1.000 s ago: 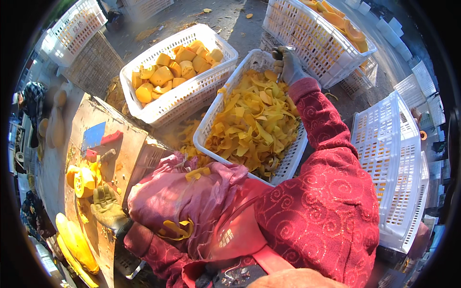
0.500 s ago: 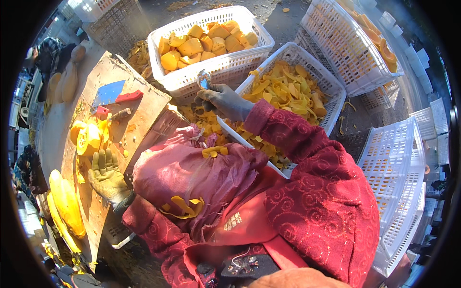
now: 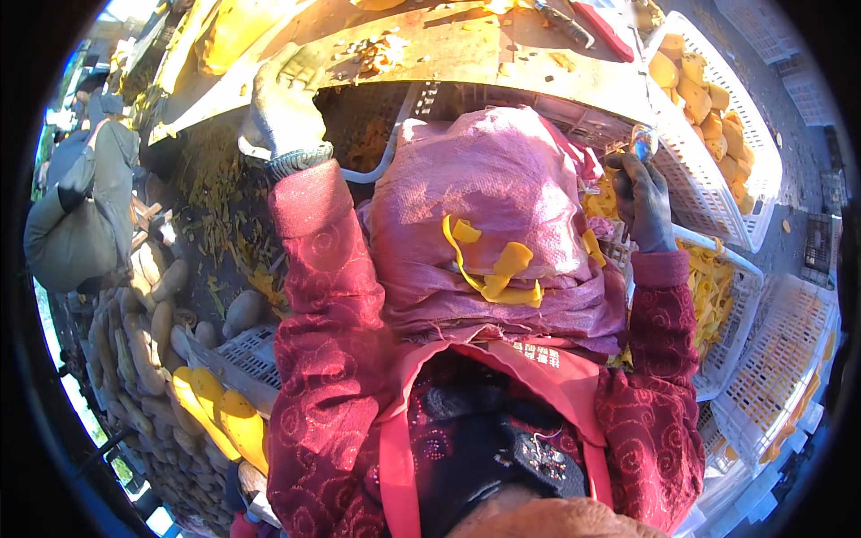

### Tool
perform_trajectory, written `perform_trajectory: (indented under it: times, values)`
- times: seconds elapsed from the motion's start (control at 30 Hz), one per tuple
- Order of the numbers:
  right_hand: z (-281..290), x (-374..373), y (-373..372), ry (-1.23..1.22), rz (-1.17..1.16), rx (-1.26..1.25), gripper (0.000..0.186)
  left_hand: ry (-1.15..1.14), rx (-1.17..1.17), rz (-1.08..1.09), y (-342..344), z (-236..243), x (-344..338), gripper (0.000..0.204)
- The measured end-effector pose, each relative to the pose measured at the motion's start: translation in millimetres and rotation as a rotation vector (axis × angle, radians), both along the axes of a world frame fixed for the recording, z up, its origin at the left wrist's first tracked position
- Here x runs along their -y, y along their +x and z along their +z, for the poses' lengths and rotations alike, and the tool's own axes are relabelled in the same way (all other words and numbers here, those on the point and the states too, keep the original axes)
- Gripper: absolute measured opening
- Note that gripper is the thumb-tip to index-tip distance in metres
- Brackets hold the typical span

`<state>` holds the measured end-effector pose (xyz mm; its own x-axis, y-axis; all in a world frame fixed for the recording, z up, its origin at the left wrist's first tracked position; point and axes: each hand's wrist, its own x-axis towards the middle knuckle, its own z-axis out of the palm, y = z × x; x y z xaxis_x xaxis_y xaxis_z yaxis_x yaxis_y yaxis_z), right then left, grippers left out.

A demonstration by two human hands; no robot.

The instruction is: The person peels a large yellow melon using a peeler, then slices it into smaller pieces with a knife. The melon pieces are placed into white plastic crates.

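My left hand (image 3: 285, 99), in a pale yellow glove, reaches onto the wooden board (image 3: 457, 58), its fingers slightly bent and apart, with nothing visible in them. Peeled yellow squash (image 3: 224, 40), seeds and scraps lie near it. My right hand (image 3: 641, 202), in a grey glove, is closed on a small peeler (image 3: 644, 143) with some blue on it. It is beside the white crate of squash chunks (image 3: 691, 85). A pink sack (image 3: 475, 170) with a few peel strips covers my lap. A knife (image 3: 565, 27) and a red handle (image 3: 605, 31) lie on the board.
A crate of peels (image 3: 713, 296) is at my right, beside stacked white crates (image 3: 771, 341). At left, another person in grey clothing (image 3: 85, 206) is near a pile of whole squashes (image 3: 143, 341). Peeled squashes (image 3: 224, 412) lie low on the left.
The view has swung left, bringing the board to the top. My left hand has lifted forward; my right hand left the peel crate, carrying the peeler back toward the board and sack.
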<state>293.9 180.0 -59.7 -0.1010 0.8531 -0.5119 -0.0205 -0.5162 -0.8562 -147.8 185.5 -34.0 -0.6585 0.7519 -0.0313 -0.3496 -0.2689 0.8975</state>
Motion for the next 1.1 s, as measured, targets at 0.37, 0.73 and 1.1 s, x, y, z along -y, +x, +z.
perform_trajectory:
  times: [0.37,0.73,1.1]
  values:
    - [-1.6,-0.8,-12.3,0.023,0.011,0.047,0.025,-0.167,-1.265,-0.148,12.1,-59.2,-63.7,0.045]
    - [-12.7,5.0,1.9,-0.002,-0.053,-0.002,0.024,-0.367,-1.707,-0.145,2.6,-68.2,-37.1,0.025]
    - [-21.3,11.4,11.4,-0.053,-0.160,0.020,0.024,-0.529,-1.493,-0.235,-22.1,-20.5,22.7,0.027]
